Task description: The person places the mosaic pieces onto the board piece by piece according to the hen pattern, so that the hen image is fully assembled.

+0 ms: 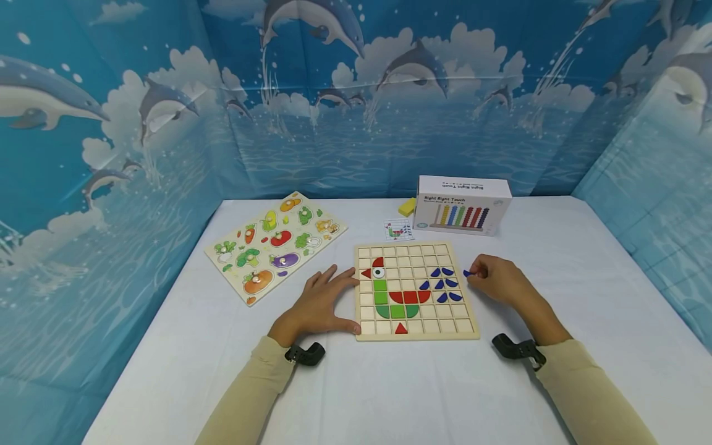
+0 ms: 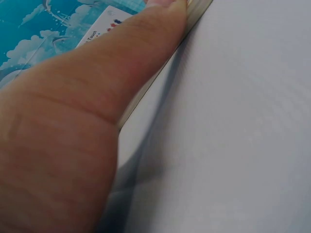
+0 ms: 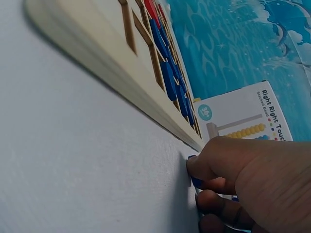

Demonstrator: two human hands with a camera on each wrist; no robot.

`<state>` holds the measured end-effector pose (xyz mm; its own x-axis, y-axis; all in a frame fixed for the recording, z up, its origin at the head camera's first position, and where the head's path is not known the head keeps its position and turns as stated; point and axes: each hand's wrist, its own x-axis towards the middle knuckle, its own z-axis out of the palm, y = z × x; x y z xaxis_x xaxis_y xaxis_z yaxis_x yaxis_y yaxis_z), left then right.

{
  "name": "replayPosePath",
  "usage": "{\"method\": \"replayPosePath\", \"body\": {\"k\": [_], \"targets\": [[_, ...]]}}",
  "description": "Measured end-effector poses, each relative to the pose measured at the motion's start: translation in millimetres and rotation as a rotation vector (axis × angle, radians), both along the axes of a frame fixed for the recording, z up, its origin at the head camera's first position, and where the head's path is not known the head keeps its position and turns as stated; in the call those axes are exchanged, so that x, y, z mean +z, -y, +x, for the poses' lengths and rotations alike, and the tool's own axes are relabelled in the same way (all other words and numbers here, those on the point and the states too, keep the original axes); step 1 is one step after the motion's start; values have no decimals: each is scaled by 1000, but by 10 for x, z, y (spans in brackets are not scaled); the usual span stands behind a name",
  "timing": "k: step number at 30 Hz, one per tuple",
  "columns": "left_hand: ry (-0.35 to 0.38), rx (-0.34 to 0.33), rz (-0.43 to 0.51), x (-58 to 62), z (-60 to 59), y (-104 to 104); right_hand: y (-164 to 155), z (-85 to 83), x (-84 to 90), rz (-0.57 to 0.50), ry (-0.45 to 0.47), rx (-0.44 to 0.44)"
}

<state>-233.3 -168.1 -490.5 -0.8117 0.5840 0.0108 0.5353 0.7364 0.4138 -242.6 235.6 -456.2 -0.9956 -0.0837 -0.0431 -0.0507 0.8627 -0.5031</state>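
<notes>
A square wooden grid board [image 1: 411, 337] lies flat on the table, with coloured tiles in its cells forming a bird-like figure. Among them are green squares [image 1: 381, 298], red pieces [image 1: 410, 297] and several blue leaf-shaped pieces [image 1: 442, 297]. My left hand [image 1: 319, 306] spreads its fingers along the board's left side, thumb touching the lower left corner. Just beyond the right edge, my right hand [image 1: 497, 280] pinches a small blue piece [image 3: 196, 181] between thumb and finger. More blue shows beneath its curled fingers in the right wrist view, mostly hidden.
Behind the board lie a small pattern card [image 1: 398, 230] and a yellow block [image 1: 407, 207]. A white box [image 1: 463, 207] stands at the back right. The vegetable peg puzzle [image 1: 276, 241] sits at the back left. Dolphin-print cloth [image 1: 356, 142] walls off the table's far side.
</notes>
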Motion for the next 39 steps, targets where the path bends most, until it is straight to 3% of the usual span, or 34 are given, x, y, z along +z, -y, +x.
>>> {"method": "replayPosePath", "body": {"k": [26, 39], "targets": [[-2, 5, 7, -5, 20, 17, -3, 27, -22, -12, -23, -7], [0, -4, 1, -5, 5, 2, 30, 251, 32, -54, 1, 41]]}}
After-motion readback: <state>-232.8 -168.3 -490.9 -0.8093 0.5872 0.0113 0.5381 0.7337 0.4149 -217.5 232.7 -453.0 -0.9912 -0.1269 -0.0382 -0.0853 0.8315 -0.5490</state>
